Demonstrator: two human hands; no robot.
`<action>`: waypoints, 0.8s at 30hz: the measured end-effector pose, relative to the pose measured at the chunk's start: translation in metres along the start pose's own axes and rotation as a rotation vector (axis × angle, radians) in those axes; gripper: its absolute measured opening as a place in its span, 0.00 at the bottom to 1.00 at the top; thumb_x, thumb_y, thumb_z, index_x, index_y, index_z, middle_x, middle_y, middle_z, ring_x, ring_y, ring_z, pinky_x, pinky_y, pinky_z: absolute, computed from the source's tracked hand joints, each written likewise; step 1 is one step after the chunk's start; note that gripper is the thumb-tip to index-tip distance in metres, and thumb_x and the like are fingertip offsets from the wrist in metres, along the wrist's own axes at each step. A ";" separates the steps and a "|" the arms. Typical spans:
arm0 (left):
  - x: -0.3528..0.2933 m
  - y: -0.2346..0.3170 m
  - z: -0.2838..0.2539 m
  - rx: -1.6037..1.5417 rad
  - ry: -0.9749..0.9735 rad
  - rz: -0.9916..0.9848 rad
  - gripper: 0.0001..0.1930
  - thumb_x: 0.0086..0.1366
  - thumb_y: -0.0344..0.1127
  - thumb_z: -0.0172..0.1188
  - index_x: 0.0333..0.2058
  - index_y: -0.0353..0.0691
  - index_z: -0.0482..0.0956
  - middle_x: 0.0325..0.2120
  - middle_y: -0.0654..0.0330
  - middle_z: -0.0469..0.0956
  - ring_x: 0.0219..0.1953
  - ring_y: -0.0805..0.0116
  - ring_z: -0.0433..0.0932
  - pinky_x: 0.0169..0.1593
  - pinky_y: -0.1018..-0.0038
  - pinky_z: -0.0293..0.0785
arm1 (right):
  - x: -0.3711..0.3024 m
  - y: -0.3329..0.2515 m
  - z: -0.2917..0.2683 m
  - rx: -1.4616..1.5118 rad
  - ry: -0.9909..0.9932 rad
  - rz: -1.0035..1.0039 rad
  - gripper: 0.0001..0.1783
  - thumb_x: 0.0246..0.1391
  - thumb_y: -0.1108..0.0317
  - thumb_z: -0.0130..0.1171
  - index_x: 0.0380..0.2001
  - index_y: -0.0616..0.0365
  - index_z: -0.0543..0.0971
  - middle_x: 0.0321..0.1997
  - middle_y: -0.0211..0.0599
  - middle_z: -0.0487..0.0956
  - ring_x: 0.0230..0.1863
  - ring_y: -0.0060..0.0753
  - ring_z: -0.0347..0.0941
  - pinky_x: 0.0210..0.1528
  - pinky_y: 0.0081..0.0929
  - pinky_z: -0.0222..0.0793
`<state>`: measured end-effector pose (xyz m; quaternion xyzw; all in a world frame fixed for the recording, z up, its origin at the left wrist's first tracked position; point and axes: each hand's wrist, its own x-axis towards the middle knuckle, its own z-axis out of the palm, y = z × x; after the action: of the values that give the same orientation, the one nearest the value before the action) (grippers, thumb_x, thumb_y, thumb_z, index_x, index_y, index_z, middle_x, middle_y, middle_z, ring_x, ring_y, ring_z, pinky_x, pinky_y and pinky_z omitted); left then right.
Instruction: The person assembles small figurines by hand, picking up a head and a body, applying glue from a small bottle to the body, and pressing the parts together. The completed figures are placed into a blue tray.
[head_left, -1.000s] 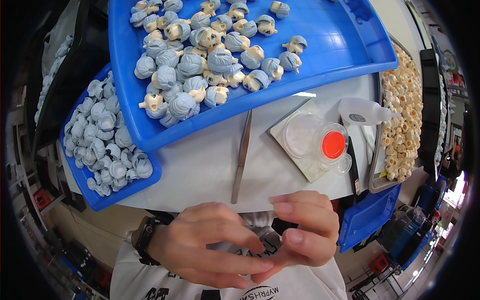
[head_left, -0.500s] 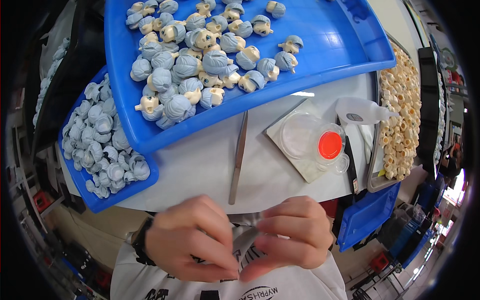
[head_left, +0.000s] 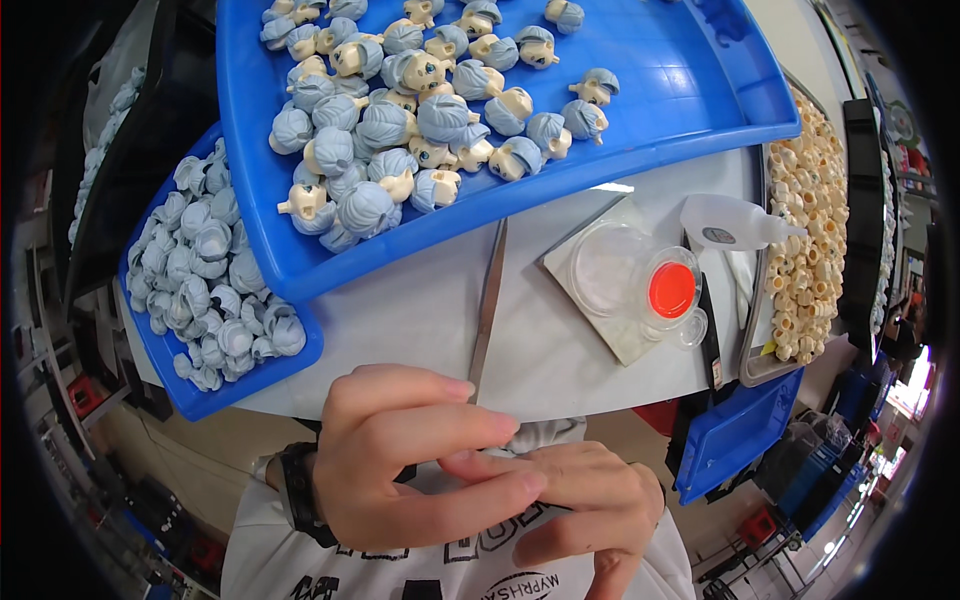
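Observation:
My left hand (head_left: 410, 455), with a dark watch (head_left: 300, 490) on its wrist, is in front of my body at the table's near edge. Its fingers are spread and slightly bent, and nothing shows between them. My right hand (head_left: 590, 490) meets it from the other side, fingers apart, its fingertips partly behind the left fingers. No held thing is visible in either hand. Just beyond the left fingertips lie metal tweezers (head_left: 488, 310). Farther off, a blue tray (head_left: 650, 155) holds many small doll heads (head_left: 365, 207) with pale blue hair.
At left, a smaller blue bin (head_left: 190, 405) holds pale blue hair pieces (head_left: 212, 240). On the right are a square tile (head_left: 625, 345), a clear container with a red-orange centre (head_left: 671, 290), a squeeze bottle (head_left: 725, 222) and a metal tray (head_left: 752, 365) of cream-coloured parts (head_left: 800, 270).
My left hand has opened its fingers and moved right, overlapping the right fingertips. My right hand has dropped lower and turned. The scene has shifted slightly in view.

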<state>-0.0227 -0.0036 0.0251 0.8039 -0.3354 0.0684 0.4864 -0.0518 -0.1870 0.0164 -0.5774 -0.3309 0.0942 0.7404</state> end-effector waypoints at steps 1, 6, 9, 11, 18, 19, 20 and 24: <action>0.000 0.000 0.003 0.045 0.029 0.024 0.17 0.38 0.30 0.65 0.31 0.53 0.79 0.33 0.68 0.73 0.38 0.66 0.68 0.31 0.77 0.66 | -0.004 -0.005 -0.003 -0.010 -0.035 0.032 0.32 0.45 0.40 0.54 0.25 0.66 0.74 0.45 0.72 0.67 0.35 0.50 0.74 0.32 0.32 0.72; -0.009 -0.002 0.008 0.216 0.100 0.072 0.11 0.39 0.35 0.63 0.27 0.54 0.78 0.29 0.70 0.70 0.36 0.65 0.65 0.28 0.75 0.63 | -0.009 0.019 0.007 0.025 0.059 -0.102 0.40 0.36 0.30 0.54 0.25 0.65 0.73 0.49 0.82 0.60 0.38 0.57 0.74 0.34 0.34 0.72; -0.008 -0.002 0.006 0.246 0.073 0.103 0.09 0.41 0.44 0.66 0.23 0.58 0.77 0.26 0.68 0.65 0.34 0.61 0.62 0.27 0.71 0.60 | -0.006 0.009 0.004 -0.015 0.031 -0.039 0.40 0.35 0.30 0.54 0.26 0.65 0.73 0.50 0.83 0.59 0.38 0.59 0.74 0.34 0.34 0.72; -0.007 -0.001 0.006 0.255 0.073 0.095 0.08 0.42 0.45 0.66 0.23 0.58 0.77 0.26 0.68 0.64 0.35 0.62 0.62 0.28 0.71 0.60 | -0.004 0.010 0.005 -0.039 0.055 -0.076 0.40 0.35 0.30 0.55 0.27 0.65 0.73 0.50 0.83 0.59 0.39 0.60 0.73 0.34 0.35 0.72; -0.010 0.001 0.010 0.262 0.126 0.073 0.09 0.40 0.44 0.67 0.23 0.58 0.77 0.26 0.68 0.64 0.35 0.62 0.61 0.29 0.70 0.61 | 0.000 0.007 0.006 -0.022 0.083 -0.051 0.40 0.35 0.30 0.55 0.27 0.65 0.73 0.50 0.83 0.59 0.42 0.62 0.72 0.35 0.35 0.72; -0.010 0.001 0.010 0.251 0.128 0.073 0.10 0.39 0.43 0.67 0.23 0.58 0.77 0.26 0.68 0.64 0.35 0.62 0.61 0.29 0.70 0.61 | 0.001 0.007 0.005 -0.024 0.065 -0.048 0.40 0.35 0.31 0.55 0.27 0.65 0.73 0.50 0.83 0.59 0.42 0.62 0.72 0.35 0.35 0.72; -0.009 0.001 0.010 0.236 0.128 0.076 0.10 0.39 0.43 0.68 0.23 0.58 0.77 0.27 0.68 0.64 0.35 0.62 0.61 0.29 0.70 0.61 | 0.001 0.007 0.004 -0.027 0.060 -0.044 0.40 0.35 0.31 0.55 0.27 0.64 0.73 0.50 0.83 0.59 0.43 0.61 0.72 0.35 0.35 0.72; -0.008 -0.002 0.009 0.146 0.101 0.028 0.11 0.37 0.40 0.69 0.24 0.56 0.78 0.27 0.67 0.65 0.35 0.61 0.61 0.30 0.70 0.61 | 0.000 0.006 0.004 -0.042 0.057 -0.036 0.39 0.34 0.32 0.56 0.26 0.64 0.73 0.50 0.79 0.60 0.41 0.58 0.72 0.34 0.34 0.71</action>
<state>-0.0297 -0.0066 0.0151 0.8280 -0.3156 0.1401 0.4418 -0.0528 -0.1817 0.0114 -0.5894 -0.3218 0.0576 0.7387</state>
